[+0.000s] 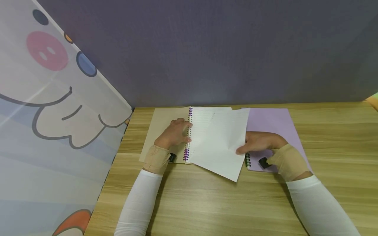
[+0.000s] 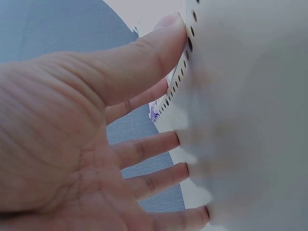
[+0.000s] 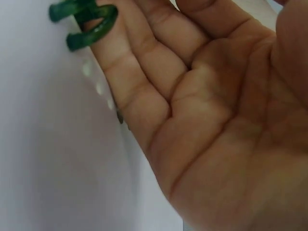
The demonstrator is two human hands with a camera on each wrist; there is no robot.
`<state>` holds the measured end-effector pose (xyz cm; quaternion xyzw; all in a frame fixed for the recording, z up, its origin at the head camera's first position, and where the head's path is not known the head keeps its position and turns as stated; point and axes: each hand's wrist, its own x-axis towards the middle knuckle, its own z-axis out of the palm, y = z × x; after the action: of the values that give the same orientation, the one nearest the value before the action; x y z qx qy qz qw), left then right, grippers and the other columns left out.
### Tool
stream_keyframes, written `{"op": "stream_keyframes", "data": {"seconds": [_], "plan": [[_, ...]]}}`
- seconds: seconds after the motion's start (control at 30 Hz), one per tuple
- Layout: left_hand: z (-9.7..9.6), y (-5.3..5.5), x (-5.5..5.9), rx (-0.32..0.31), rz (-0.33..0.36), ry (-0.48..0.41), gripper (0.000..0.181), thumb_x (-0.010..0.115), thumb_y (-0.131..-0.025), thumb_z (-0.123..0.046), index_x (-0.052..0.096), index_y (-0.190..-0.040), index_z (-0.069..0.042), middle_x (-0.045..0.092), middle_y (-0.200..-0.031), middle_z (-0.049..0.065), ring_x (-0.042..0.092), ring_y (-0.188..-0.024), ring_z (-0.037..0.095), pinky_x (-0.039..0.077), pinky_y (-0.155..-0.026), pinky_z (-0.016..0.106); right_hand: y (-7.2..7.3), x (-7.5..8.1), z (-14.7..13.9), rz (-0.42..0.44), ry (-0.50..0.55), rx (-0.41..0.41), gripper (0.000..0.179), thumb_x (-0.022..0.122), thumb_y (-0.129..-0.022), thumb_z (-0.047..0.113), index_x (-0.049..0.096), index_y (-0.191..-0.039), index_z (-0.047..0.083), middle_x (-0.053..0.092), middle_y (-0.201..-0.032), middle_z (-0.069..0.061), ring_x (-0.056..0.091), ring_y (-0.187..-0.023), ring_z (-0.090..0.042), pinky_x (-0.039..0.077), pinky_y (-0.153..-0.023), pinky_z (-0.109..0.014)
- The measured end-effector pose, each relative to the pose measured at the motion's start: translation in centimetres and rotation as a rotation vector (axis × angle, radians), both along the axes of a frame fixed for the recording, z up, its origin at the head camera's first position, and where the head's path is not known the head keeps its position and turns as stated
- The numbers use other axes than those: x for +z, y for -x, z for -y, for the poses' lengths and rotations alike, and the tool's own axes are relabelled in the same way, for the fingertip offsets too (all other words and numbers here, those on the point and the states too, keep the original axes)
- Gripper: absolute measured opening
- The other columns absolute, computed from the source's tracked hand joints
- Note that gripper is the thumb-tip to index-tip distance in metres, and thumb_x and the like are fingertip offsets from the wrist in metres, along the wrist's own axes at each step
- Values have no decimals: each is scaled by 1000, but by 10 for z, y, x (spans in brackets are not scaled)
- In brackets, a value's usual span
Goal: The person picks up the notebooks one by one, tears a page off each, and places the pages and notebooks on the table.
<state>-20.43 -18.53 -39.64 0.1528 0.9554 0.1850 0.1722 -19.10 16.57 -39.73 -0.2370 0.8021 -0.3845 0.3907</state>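
Note:
A spiral notebook with purple rings (image 1: 186,154) lies spread on the table, its beige cover (image 1: 156,131) to the left. My left hand (image 1: 175,132) rests by the binding, fingers extended, touching the paper; in the left wrist view the thumb (image 2: 163,45) meets a row of punched holes. A white page (image 1: 224,144) slants across the lined pages (image 1: 200,114). My right hand (image 1: 261,141) pinches this page's right edge, thumb on top, other fingers underneath. Below that hand is a lilac notebook (image 1: 270,119) with green rings (image 1: 247,160), also seen near the fingers in the right wrist view.
The wooden table (image 1: 195,203) ends at a dark grey panel (image 1: 221,55) behind the notebooks. On the left stands a wall covering (image 1: 59,131) with cartoon pictures. Black wrist-worn pieces (image 1: 264,163) hang under both wrists.

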Motion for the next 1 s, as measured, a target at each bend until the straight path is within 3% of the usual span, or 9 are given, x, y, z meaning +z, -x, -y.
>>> {"op": "stream_keyframes", "data": {"seconds": [0.3,0.47,0.6,0.73,0.8,0.9,1.0], "plan": [[0,-1,0,-4,2,-10,66,77,-92,-26,49,-151,-16,27,-167,19,20,-155,45,31,-122,59,-2,-1,-2,-6,-90,-56,60,70,-91,34,52,-144,11,55,-148,-8,40,-137,-24,35,-113,-41],[1,-1,1,-6,-6,-9,65,77,-92,-26,49,-151,-16,28,-166,19,21,-155,44,31,-121,58,-2,0,-2,25,-68,-84,70,71,-90,33,45,-150,10,49,-154,-10,34,-144,-28,28,-118,-49],[0,-2,2,-4,-3,-8,65,77,-93,-26,49,-151,-16,28,-166,19,21,-155,44,31,-122,58,-1,0,-3,32,-47,-86,71,72,-90,32,43,-151,9,51,-153,-10,34,-146,-28,28,-119,-48],[-1,-2,2,1,9,-4,66,77,-93,-27,49,-151,-17,26,-167,18,20,-155,44,30,-122,58,0,-2,-3,16,-38,-78,56,71,-91,31,54,-140,10,60,-141,-5,43,-134,-22,35,-111,-39],[-1,-2,3,0,11,-2,66,77,-93,-27,48,-152,-17,26,-167,18,19,-155,44,30,-122,59,0,-2,-2,-2,-65,-94,42,72,-90,30,59,-124,9,65,-117,-4,53,-111,-18,43,-94,-31],[0,-1,3,-1,12,-3,67,77,-92,-27,48,-152,-18,25,-168,18,19,-155,44,29,-122,60,-1,-2,0,-24,-100,-117,32,74,-89,31,56,-103,9,53,-87,0,45,-80,-15,38,-70,-26],[1,0,2,2,7,-6,68,78,-92,-28,48,-152,-18,25,-168,18,19,-156,43,29,-122,59,-2,-1,2,-42,-123,-132,32,74,-88,32,51,-93,10,43,-77,1,37,-69,-14,31,-60,-26]]}}
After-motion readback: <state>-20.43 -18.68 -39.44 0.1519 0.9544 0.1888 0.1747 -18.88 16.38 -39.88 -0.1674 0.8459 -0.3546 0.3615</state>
